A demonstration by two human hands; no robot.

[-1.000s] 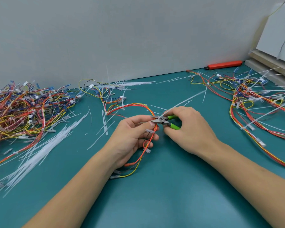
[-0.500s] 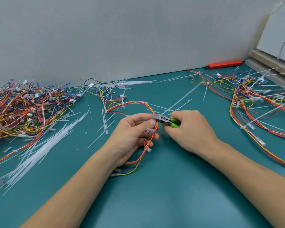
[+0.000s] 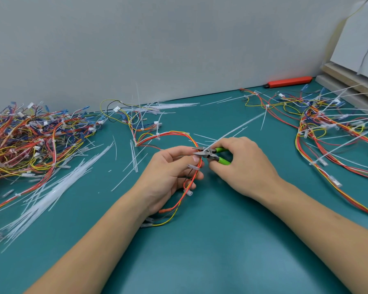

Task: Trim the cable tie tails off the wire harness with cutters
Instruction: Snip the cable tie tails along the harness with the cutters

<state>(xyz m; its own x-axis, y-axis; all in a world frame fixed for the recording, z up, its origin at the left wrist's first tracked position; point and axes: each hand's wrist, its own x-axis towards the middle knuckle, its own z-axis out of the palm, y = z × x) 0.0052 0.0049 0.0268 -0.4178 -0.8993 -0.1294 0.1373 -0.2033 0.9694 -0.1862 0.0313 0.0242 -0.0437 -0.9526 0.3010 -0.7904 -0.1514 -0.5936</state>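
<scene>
The left hand [image 3: 168, 177] pinches a wire harness [image 3: 191, 179] of red, orange and yellow strands, looped over the teal table [image 3: 200, 251]. The right hand [image 3: 240, 166] grips green-handled cutters [image 3: 210, 153], blades touching the harness above the left thumb.

Wire heaps [image 3: 30, 141] left, right [image 3: 336, 132]

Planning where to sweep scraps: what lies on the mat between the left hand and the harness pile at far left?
Head view: loose white cut tie tails strewn across the green mat.
</scene>
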